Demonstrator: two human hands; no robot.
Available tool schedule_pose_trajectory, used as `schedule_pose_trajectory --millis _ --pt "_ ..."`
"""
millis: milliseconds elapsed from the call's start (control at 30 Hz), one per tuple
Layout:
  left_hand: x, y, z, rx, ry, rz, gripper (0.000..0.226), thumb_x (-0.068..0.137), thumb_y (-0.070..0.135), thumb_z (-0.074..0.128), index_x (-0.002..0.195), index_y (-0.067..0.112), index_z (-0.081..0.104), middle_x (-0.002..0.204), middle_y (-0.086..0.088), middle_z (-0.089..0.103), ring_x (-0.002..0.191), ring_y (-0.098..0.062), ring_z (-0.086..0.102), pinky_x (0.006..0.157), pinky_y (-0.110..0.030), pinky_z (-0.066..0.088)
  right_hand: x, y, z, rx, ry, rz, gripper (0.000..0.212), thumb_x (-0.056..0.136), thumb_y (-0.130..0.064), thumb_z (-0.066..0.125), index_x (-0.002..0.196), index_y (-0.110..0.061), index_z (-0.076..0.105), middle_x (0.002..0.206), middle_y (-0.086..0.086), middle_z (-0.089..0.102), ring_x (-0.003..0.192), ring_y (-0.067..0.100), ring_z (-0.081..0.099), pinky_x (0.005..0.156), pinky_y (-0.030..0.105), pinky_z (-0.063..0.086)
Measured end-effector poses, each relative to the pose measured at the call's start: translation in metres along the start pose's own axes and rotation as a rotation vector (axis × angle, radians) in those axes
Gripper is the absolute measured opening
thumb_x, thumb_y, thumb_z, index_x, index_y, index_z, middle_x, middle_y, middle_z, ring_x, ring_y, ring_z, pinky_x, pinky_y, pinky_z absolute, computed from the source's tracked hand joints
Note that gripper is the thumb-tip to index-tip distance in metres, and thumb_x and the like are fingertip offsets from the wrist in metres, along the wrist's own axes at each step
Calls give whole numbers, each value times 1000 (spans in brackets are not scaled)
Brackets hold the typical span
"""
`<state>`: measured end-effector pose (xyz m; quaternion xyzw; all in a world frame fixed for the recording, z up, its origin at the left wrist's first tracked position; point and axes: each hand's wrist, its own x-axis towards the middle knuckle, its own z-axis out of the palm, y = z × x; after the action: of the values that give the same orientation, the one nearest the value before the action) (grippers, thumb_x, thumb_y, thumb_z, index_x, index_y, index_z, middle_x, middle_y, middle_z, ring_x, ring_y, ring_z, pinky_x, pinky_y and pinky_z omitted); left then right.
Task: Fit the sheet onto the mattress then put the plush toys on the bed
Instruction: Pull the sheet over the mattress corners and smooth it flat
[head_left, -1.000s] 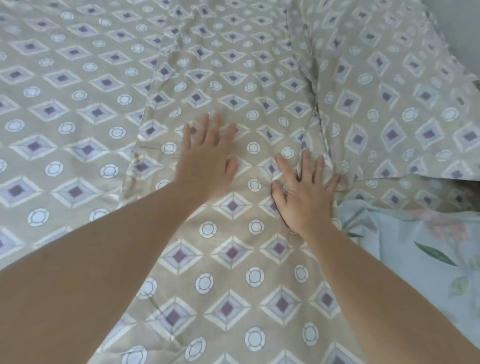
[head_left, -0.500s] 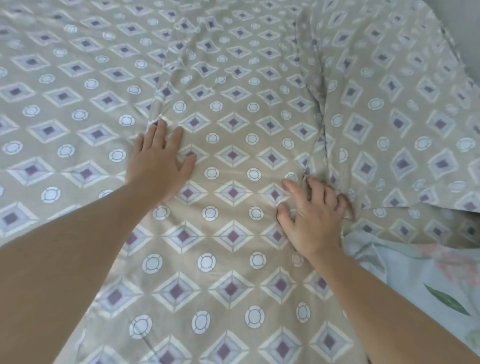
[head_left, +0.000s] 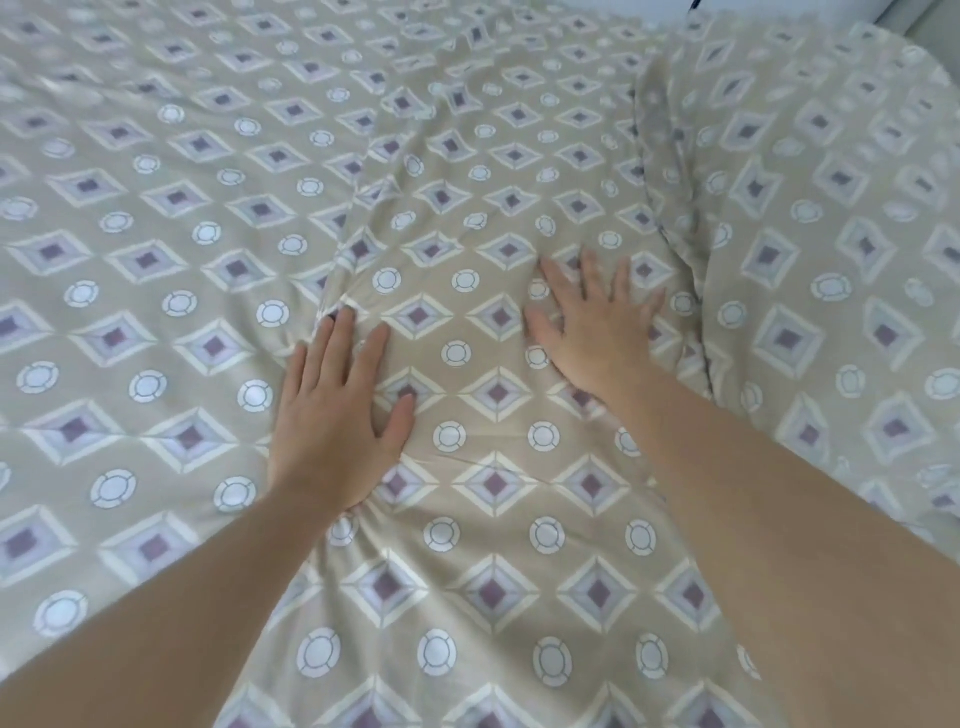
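The sheet (head_left: 156, 218), tan with purple diamonds and white rings, covers nearly everything in view and lies over the bed.

Both hands lie on it, palms down, holding nothing. The left hand (head_left: 335, 415) is flat with straight fingers close together and the thumb out to the right. Its fingertips touch the lower end of a raised crease (head_left: 363, 208) that runs up and away toward the far side. Small wrinkles bunch at its wrist. The right hand (head_left: 597, 332) lies farther away, flat with its fingers spread wide; it is slightly blurred. The 2 hands are apart, with a smooth strip of cloth between them.

Just beside the right hand, on its right, a folded edge (head_left: 675, 249) curves from the far side toward the near side. The cloth beyond it sits higher, as a second layer in the same pattern, and fills the right part of the view. I cannot tell whether this is a turned-over part of the sheet or a covered pillow.

Left of the crease the cloth lies broad and mostly flat out to the left edge of the view. At the top right corner the cloth ends at a rounded edge against a pale surface (head_left: 924, 21).
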<state>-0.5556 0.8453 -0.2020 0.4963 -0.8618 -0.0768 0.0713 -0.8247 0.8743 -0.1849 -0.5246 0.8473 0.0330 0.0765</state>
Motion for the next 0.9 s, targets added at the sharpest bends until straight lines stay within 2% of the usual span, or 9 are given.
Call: schedule_pose_trajectory --millis 100,233,367,433,567,700,800,900 --pt "-1 1 0 -4 6 -7 72 89 58 26 151 21 23 162 -7 11 150 -19 4 121 -42 10 13 -36 0 -11 43 -118 62 91 -70 11 149 -51 -1 163 1 -9 147 40 -11 109 73 1" --pt "-1 0 2 5 16 1 73 89 57 25 152 20 23 162 -7 11 150 -20 5 121 -43 11 20 -89 3 -22 46 -272 62 92 -68 15 150 -48 7 164 -2 -5 147 39 -11 108 74 -2" --pt "-3 0 3 3 17 -16 78 90 56 22 153 12 16 162 -8 8 150 -19 2 121 -40 7 21 -89 6 -11 69 -364 59 94 -66 16 150 -50 8 163 -8 -2 150 29 -8 111 69 -3" --pt "-3 1 3 -7 13 -29 80 90 57 20 154 10 12 162 -8 4 150 -19 -1 122 -38 3 16 -61 5 -31 63 -316 59 94 -66 12 151 -48 4 163 -9 -4 150 27 -8 113 67 -1" --pt "-2 1 1 -24 15 -33 82 88 58 17 153 10 11 162 -11 2 149 -21 -3 122 -37 2 -12 0 9 -51 46 -88 63 93 -67 6 151 -45 -3 163 -6 -7 150 28 -6 113 67 2" --pt "-2 0 -2 -1 -6 -10 78 89 58 18 154 16 8 162 -10 1 149 -22 -5 122 -40 2 -61 32 17 -2 73 25 59 96 -60 9 152 -43 1 164 -4 -3 150 26 -4 117 60 1" --pt "-5 -4 -7 116 -86 108 72 90 63 16 153 33 0 162 -9 -7 148 -27 -11 121 -46 -1 -109 46 24 -74 146 -51 54 99 -51 16 152 -41 11 163 3 10 149 32 8 118 57 6" --pt "-22 -23 -16 243 -111 380 70 87 68 11 152 41 3 162 -9 -4 148 -32 -7 118 -54 -3 -158 63 28 -169 96 -251 56 96 -50 19 151 -43 15 163 1 12 149 34 12 117 59 11"
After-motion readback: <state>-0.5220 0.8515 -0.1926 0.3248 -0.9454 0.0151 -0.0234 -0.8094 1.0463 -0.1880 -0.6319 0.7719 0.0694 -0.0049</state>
